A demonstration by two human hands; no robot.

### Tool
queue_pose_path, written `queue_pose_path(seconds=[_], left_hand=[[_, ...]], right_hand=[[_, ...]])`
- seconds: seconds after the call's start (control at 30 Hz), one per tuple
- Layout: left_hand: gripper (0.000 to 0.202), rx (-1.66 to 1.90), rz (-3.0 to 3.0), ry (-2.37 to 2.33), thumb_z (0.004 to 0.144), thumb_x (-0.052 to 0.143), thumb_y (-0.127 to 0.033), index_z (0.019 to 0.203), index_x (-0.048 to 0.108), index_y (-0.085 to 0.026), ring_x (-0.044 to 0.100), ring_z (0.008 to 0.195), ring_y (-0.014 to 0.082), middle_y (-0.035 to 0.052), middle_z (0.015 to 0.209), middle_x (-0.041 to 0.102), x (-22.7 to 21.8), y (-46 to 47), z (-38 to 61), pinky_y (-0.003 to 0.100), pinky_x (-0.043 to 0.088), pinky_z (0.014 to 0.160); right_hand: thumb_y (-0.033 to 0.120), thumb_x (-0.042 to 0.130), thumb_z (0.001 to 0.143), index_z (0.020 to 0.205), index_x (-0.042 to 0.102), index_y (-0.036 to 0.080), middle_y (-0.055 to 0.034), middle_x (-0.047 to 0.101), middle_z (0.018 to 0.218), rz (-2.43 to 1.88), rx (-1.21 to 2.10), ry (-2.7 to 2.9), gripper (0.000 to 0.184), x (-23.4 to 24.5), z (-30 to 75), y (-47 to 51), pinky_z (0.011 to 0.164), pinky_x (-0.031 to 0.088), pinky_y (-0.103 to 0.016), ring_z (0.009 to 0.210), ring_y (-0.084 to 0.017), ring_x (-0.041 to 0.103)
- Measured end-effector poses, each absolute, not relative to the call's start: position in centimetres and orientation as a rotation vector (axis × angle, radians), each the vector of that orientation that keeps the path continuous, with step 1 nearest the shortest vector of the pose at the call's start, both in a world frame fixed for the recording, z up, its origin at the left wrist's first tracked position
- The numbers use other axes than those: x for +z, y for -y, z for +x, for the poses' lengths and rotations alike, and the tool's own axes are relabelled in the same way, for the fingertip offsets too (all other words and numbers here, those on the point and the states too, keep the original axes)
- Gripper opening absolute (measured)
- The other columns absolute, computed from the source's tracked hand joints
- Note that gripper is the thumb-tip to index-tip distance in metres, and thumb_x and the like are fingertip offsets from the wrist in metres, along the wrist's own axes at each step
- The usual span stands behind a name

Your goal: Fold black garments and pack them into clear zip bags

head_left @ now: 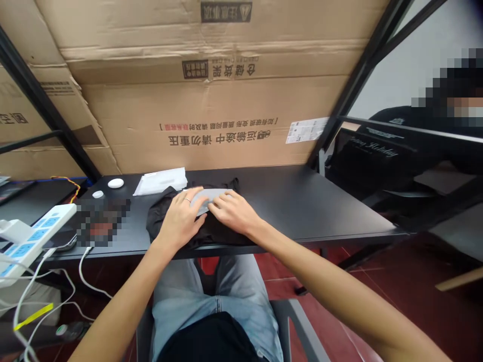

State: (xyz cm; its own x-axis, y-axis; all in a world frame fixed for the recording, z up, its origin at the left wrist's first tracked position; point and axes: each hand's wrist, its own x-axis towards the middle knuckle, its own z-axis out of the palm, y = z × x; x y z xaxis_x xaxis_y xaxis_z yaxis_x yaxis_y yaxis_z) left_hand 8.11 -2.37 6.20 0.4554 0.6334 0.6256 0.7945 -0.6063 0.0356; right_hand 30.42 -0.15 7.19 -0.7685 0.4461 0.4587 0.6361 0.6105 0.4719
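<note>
Near the front edge of the black desk [290,201], my left hand [183,213] and my right hand [236,211] meet over a pale, thin, flat piece [215,192] that looks like plastic or film. The left fingers, one with a ring, pinch its left side, with the thumb toward the middle. My right fingers are curled closed on its right part. Much of the piece is hidden by the hands. Beneath them lies crumpled black cloth [160,213], spread along the desk's edge. Just behind the left hand is a flat white packet [162,181].
Two round white objects, the larger one [115,183] at the back, sit left of the packet. A white power strip [37,241] with cables [71,286] is at far left. Cardboard [211,105] stands behind the desk between dark metal posts. A person [392,146] sits at right.
</note>
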Motion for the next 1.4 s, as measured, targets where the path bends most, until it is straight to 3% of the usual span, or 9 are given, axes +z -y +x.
queue_pose_path(seconds=[0.17,0.3,0.4,0.57,0.7,0.83,1.0,1.4], left_hand=[[0.016,-0.678,-2.539,1.288,0.105,0.06,-0.02,0.116,0.071,-0.023,0.074,0.115,0.0262,0.0075,0.127,0.079,4.5,2.4,8.6,0.039,0.061,0.092],[0.014,-0.67,-2.495,1.335,0.106,0.056,-0.019,0.108,0.069,-0.024,0.074,0.106,0.0245,0.0057,0.112,0.079,4.6,2.5,8.5,0.036,0.058,0.08],[0.013,-0.679,-2.47,1.347,0.105,0.056,-0.019,0.106,0.068,-0.023,0.073,0.103,0.0255,0.0066,0.11,0.079,4.8,2.7,8.6,0.038,0.057,0.081],[0.018,-0.748,-2.496,1.349,0.096,0.063,-0.015,0.112,0.07,-0.021,0.071,0.112,0.0274,0.0078,0.121,0.077,5.3,3.0,9.7,0.041,0.057,0.092],[0.02,-0.742,-2.59,1.265,0.102,0.065,-0.024,0.12,0.072,-0.022,0.067,0.121,0.029,0.0087,0.126,0.076,5.7,3.1,11.9,0.042,0.055,0.099],[0.014,-0.639,-2.604,1.265,0.103,0.07,-0.031,0.113,0.075,-0.022,0.066,0.116,0.0303,0.0101,0.118,0.075,5.9,3.0,14.8,0.043,0.055,0.091],[0.008,-0.593,-2.59,1.274,0.105,0.068,-0.023,0.107,0.075,-0.021,0.068,0.108,0.0275,0.01,0.111,0.074,5.6,2.5,17.4,0.038,0.052,0.08],[0.021,-0.553,-2.527,1.074,0.107,0.056,-0.011,0.102,0.076,-0.018,0.068,0.103,0.0272,0.0119,0.103,0.074,5.1,1.9,17.3,0.041,0.048,0.079]], right_hand=[[0.019,0.064,0.105,0.105,0.069,0.018,-0.0115,0.073,0.108,-0.957,-0.584,2.638,0.005,6.0,32.3,0.5,0.091,0.047,-0.039,0.101,-0.027,0.064],[0.01,0.065,0.096,0.112,0.068,0.02,-0.0131,0.072,0.123,-0.957,-0.353,2.571,0.019,6.0,35.8,0.6,0.095,0.051,-0.039,0.117,-0.029,0.065],[0.016,0.063,0.101,0.107,0.068,0.022,-0.0114,0.073,0.122,-0.977,-0.24,2.467,0.011,5.4,37.4,1.0,0.091,0.054,-0.037,0.112,-0.028,0.068],[0.015,0.056,0.102,0.102,0.066,0.024,-0.0077,0.072,0.114,-1.122,-0.17,2.388,0.013,3.8,38.3,1.4,0.074,0.053,-0.033,0.081,-0.021,0.068],[0.014,0.057,0.101,0.099,0.064,0.026,-0.0057,0.074,0.109,-1.016,0.033,2.262,0.013,2.6,38.8,0.9,0.086,0.057,-0.034,0.093,-0.022,0.074],[0.016,0.062,0.099,0.093,0.064,0.026,-0.0055,0.077,0.103,-0.937,0.121,2.129,0.012,1.8,39.0,0.4,0.09,0.059,-0.037,0.096,-0.024,0.076],[0.02,0.065,0.101,0.088,0.064,0.026,-0.0064,0.079,0.102,-0.914,0.137,2.1,0.014,1.7,38.9,0.5,0.087,0.06,-0.037,0.094,-0.024,0.076],[0.028,0.062,0.105,0.082,0.063,0.026,-0.0072,0.079,0.105,-0.955,0.196,2.114,0.023,2.0,38.9,0.7,0.084,0.062,-0.036,0.092,-0.023,0.076]])
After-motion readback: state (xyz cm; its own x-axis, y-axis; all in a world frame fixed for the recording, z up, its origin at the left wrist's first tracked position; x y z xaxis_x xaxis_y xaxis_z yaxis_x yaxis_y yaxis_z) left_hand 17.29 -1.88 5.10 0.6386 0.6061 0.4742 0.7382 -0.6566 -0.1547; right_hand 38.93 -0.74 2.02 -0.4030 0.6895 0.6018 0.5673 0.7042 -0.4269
